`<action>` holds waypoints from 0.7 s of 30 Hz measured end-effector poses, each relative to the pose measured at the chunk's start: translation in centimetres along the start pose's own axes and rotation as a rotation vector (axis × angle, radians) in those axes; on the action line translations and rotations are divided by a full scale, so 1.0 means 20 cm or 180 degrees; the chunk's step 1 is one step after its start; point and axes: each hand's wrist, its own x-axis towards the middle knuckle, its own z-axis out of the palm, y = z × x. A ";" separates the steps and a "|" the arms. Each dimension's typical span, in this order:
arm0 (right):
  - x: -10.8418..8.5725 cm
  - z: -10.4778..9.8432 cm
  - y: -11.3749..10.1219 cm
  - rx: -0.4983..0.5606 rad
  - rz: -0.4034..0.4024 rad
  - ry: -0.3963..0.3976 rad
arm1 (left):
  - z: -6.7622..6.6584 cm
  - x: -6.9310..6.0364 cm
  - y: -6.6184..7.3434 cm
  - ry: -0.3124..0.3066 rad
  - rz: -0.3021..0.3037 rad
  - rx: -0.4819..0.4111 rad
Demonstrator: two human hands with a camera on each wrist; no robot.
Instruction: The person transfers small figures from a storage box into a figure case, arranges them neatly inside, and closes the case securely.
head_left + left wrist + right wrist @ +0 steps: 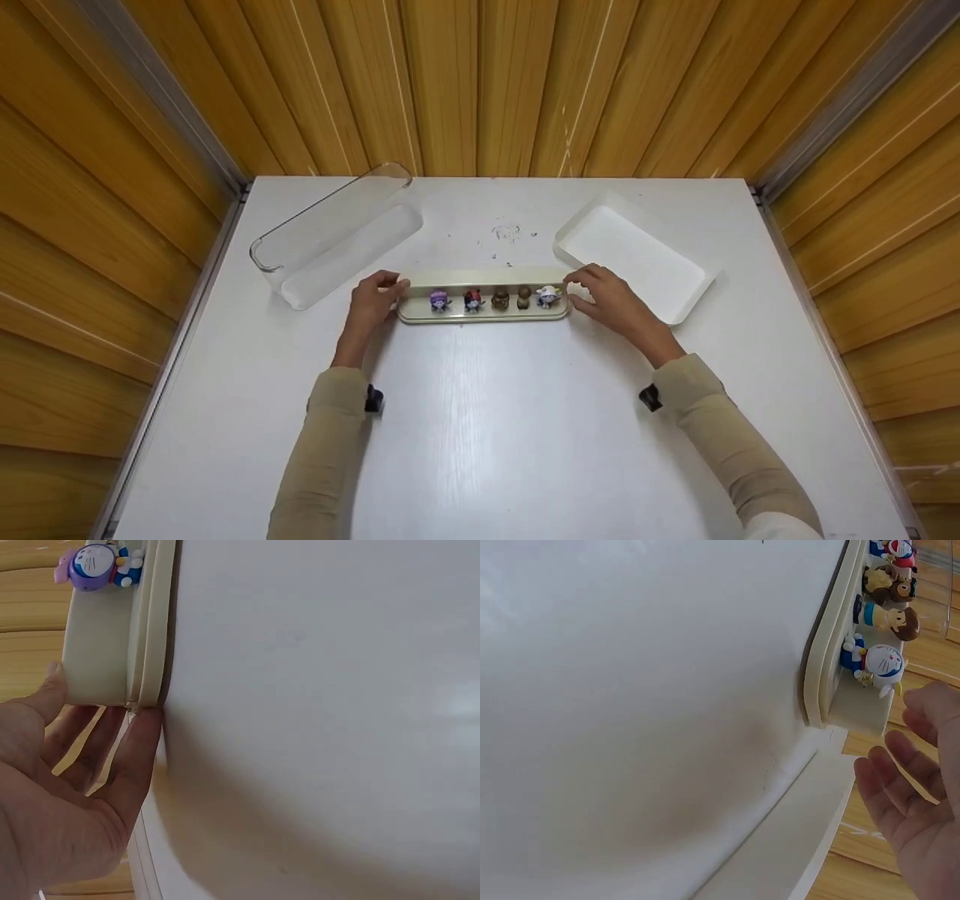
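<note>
A long cream display base (484, 316) with a raised back panel lies across the table, rounded at its ends. Along it stands a row of small figurines: a purple-hooded one (439, 301), a red-and-black one (472, 301), two brown-toned ones in the middle and a white-hooded one (548, 297) at the right. My left hand (82, 780) grips the base's left end, thumb at the back panel and fingertips against the end. Near the right end, my right hand (922, 780) has its fingers loosely spread, apart from the base in the right wrist view.
A clear plastic cover (337, 232) lies at the back left of the white table (480, 450). At the back right is a shallow white box (637, 259). Small dark marks spot the table behind the base. Wood-patterned walls (480, 82) enclose the back and sides.
</note>
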 end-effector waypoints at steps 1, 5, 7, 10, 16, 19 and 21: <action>-0.01 -0.01 0.01 -0.0001 0.0112 -0.0069 | 0.00 -0.01 0.00 -0.0026 0.0041 0.0018; -0.04 -0.02 0.04 0.0001 0.0480 -0.0299 | 0.00 -0.04 0.02 -0.0169 0.0237 0.0222; -0.05 -0.02 0.06 0.0013 0.0604 -0.0349 | -0.01 -0.05 0.03 -0.0209 0.0336 0.0390; -0.06 -0.02 0.08 0.0066 0.0680 -0.0386 | -0.03 -0.07 0.04 -0.0206 0.0473 0.0664; -0.09 -0.03 0.11 0.0014 0.0577 -0.0438 | -0.16 -0.09 0.11 0.0056 0.0930 0.1427; -0.12 -0.05 0.12 -0.0005 0.0505 -0.0438 | -0.26 -0.10 0.16 0.0279 0.1371 0.1693; -0.14 -0.06 0.12 0.0009 0.0495 -0.0435 | -0.34 -0.10 0.20 0.0418 0.1688 0.1818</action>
